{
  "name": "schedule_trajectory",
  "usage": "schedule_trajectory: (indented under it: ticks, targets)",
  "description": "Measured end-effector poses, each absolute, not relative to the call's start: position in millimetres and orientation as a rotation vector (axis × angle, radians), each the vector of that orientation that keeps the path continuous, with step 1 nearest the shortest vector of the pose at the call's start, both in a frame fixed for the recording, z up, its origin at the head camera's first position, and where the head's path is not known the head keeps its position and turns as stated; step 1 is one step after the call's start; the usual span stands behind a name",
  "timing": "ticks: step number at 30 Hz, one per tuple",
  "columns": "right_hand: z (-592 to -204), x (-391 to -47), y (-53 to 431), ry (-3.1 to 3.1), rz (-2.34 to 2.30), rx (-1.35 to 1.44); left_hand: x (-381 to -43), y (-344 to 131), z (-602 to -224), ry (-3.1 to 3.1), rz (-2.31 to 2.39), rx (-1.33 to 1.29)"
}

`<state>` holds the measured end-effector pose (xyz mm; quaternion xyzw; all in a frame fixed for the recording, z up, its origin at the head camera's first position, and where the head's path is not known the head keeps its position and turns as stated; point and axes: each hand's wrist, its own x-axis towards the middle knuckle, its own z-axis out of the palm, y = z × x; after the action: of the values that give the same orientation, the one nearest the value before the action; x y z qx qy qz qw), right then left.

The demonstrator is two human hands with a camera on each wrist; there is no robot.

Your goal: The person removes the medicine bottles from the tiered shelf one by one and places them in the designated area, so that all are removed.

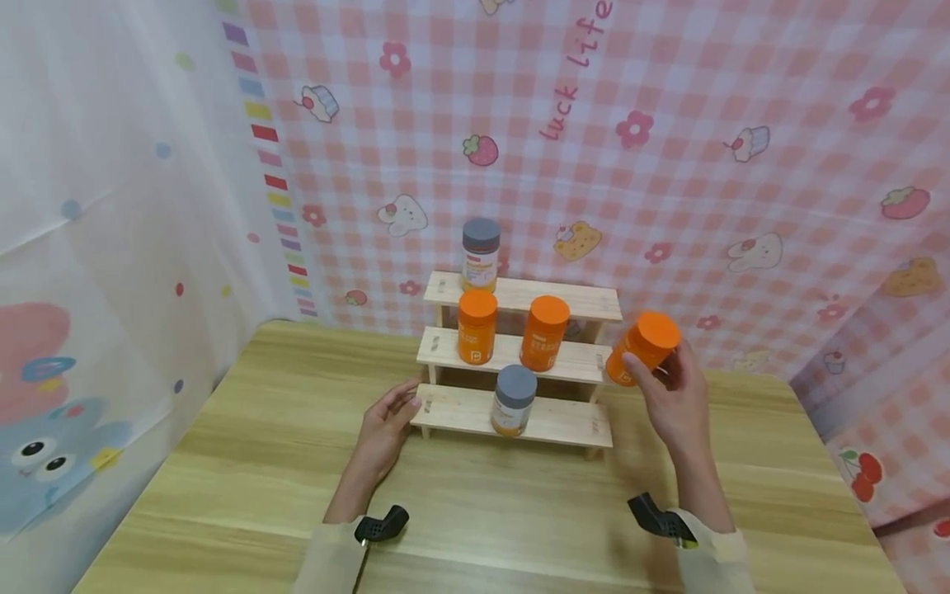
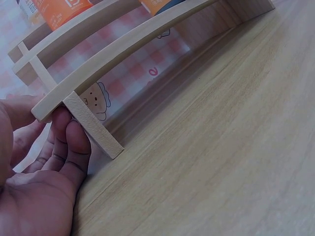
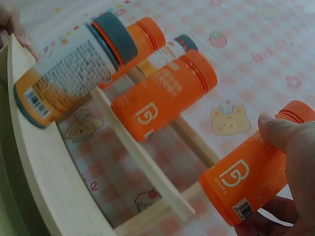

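Observation:
In my right hand (image 1: 679,400) is an orange bottle (image 1: 642,348), tilted and raised beside the right end of a three-step wooden display rack (image 1: 567,421). The thumb lies across its front, with fingers behind, as the right wrist view shows. My left hand (image 2: 42,191) grips the left end of the rack's lowest step, fingertips curled beneath the board by its leg. Two orange bottles (image 1: 546,334) stand on the middle step. A grey-capped jar (image 1: 514,402) sits on the lowest step, and another grey-capped jar (image 1: 481,256) on the top step's left part.
The rack stands on a wood-grain table (image 1: 490,503), near its back edge. Behind it hangs a pink checked cloth (image 1: 698,206) with printed figures. A white cloth with cartoon prints (image 1: 111,247) hangs on the left.

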<state>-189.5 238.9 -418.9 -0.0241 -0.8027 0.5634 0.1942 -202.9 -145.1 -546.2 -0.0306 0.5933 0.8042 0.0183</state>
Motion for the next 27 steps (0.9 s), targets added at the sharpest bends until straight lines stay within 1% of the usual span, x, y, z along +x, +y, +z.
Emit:
schedule_trajectory:
  ticks: [18,21,27]
  targets:
    - [-439.2,-191.2,265.6,-2.329,1.519,-0.320,-202.5,-147.2,-542.9,1.850,2.473,-0.090]
    - [-444.1,-191.7,270.9,-2.340,1.533,-0.386,-202.7,-147.3,-544.1,1.840,2.469,-0.077]
    - [-459.1,-195.7,282.1,-2.382,1.518,-0.422,-202.8,-149.2,-547.1,1.860,2.447,-0.056]
